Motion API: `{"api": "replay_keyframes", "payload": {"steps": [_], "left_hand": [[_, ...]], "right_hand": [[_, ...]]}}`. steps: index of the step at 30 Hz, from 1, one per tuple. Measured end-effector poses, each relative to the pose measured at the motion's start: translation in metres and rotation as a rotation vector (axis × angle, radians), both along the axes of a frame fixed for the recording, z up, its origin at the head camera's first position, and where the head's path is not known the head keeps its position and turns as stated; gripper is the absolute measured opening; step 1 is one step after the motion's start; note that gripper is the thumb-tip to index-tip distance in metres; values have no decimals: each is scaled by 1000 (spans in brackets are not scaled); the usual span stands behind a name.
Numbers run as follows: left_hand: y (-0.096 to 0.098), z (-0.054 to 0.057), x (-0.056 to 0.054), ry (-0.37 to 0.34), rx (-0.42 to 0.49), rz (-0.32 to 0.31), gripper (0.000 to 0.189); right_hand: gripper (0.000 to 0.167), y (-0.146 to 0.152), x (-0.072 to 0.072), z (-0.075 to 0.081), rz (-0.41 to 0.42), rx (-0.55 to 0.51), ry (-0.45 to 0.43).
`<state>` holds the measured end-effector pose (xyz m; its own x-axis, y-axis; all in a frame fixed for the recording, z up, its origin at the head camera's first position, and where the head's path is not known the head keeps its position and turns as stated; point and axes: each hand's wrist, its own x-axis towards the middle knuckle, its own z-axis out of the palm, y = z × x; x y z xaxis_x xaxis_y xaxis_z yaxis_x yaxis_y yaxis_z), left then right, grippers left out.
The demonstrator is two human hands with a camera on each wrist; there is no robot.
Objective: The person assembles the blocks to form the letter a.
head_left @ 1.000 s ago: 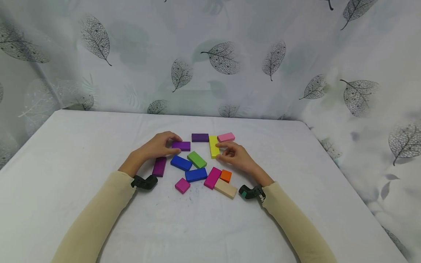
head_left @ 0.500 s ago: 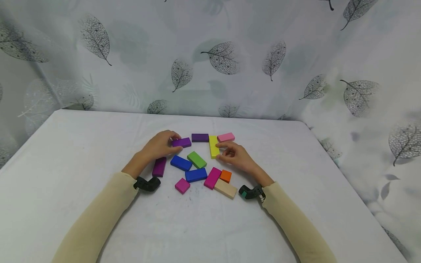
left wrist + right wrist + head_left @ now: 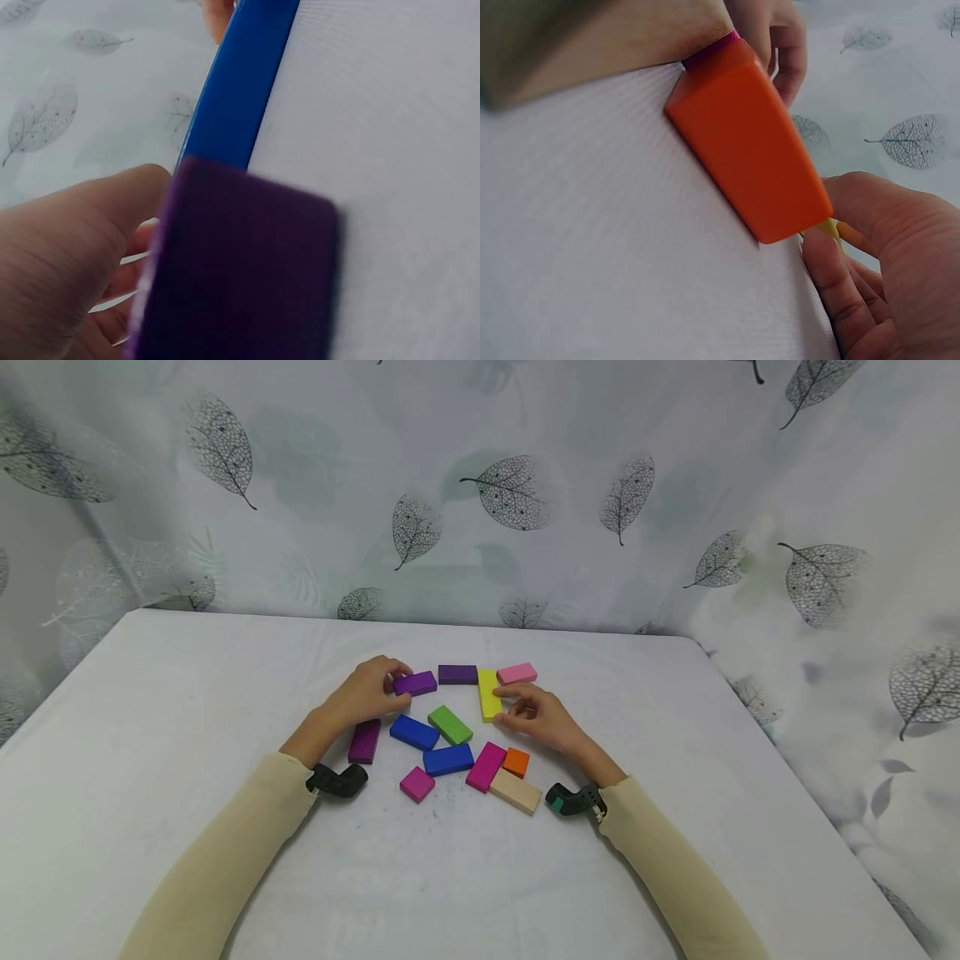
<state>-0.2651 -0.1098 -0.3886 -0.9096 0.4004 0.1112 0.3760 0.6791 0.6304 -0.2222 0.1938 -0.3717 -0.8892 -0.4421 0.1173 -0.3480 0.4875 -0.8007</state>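
Observation:
My left hand [image 3: 367, 691] holds a purple block [image 3: 416, 683] by its left end, with the thumb on the near side and fingers on the far side. My right hand [image 3: 542, 718] pinches a yellow block [image 3: 489, 697] along its right side. Right of a dark purple block [image 3: 457, 674], the yellow one stands close against its end, with a pink block [image 3: 517, 673] on its other side. The left wrist view has a plum block [image 3: 240, 270] in front, hiding the left fingertips. An orange block [image 3: 750, 150] partly covers the yellow block [image 3: 829, 231] in the right wrist view.
Nearer on the white table [image 3: 420, 877] lie two blue blocks [image 3: 448, 760], a green block [image 3: 450, 725], two magenta blocks [image 3: 486, 767] and a beige block [image 3: 515, 791]. The plum block [image 3: 364, 742] sits by the left wrist. A leaf-patterned curtain [image 3: 315, 527] hangs behind.
My left hand has moved the purple block slightly away from me and turned it, its right end now pointing farther back. My right hand and the yellow block stay in place.

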Motion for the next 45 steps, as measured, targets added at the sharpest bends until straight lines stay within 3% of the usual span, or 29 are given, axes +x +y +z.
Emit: {"api": "replay_keyframes", "payload": {"steps": [9,28,35,45], "left_hand": [[2,0,1,-22,-11,34,48],[5,0,2,-2,5,30,46],[4,0,0,6,-12,21,48],[4,2,1,5,-34,16,45]], "right_hand": [[41,0,0,-1,-5,6,-8],[41,-1,2,2,-4,22,3],[42,9,-20,-30,-15,30,22],[39,12,-22,-33,-15,34,20]]}}
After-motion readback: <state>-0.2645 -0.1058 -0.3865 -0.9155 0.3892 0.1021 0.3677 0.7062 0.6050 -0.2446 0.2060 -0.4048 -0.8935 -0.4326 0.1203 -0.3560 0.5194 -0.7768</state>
